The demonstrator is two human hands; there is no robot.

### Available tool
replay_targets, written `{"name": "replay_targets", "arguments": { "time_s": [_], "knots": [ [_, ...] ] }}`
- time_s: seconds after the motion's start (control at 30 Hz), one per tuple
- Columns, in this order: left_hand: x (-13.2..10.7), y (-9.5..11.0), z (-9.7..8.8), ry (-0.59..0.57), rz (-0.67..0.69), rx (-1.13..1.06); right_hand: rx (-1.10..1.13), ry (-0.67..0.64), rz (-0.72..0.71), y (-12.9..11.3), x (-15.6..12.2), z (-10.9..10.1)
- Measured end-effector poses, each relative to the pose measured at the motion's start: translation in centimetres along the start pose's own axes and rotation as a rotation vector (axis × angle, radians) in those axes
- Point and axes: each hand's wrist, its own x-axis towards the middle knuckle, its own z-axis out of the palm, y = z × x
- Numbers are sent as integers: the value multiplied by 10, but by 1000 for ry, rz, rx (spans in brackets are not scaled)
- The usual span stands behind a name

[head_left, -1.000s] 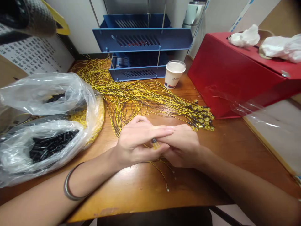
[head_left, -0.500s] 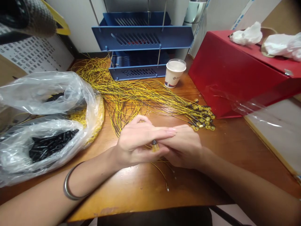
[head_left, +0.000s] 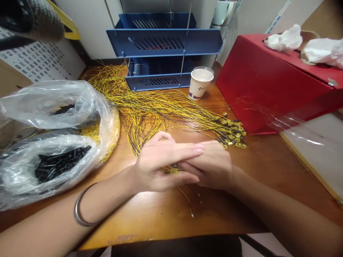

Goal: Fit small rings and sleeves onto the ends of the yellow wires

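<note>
My left hand (head_left: 158, 164) and my right hand (head_left: 213, 167) meet over the wooden table (head_left: 160, 214), fingers pressed together. Between them sits a small yellow cap with a black end (head_left: 174, 168) on a thin yellow wire (head_left: 186, 200), whose bare tip trails toward me. The left hand's fingers lie across the right hand's. What the right fingers hold is mostly hidden. A metal bangle (head_left: 80, 210) rings my left wrist. Behind the hands spreads a heap of yellow wires (head_left: 150, 107), their capped ends (head_left: 233, 132) bunched at the right.
Clear plastic bags (head_left: 50, 135) at the left hold small black tubes (head_left: 59, 162) and yellow rings (head_left: 92, 134). A blue tiered tray (head_left: 163, 50) stands at the back, a paper cup (head_left: 200, 82) beside it. A red box (head_left: 268, 78) with crumpled tissue (head_left: 284, 37) fills the right.
The hands stay together and have shifted slightly right. The capped piece between the fingers has sunk a little deeper between them.
</note>
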Motion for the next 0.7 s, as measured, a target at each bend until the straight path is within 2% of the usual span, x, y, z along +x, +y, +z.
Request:
{"name": "replay_targets", "arguments": {
  "time_s": [0.7],
  "knots": [
    [-2, -2, -3, -52, -15, 29, -34, -21, 13, -1, 2, -1]
  ]
}}
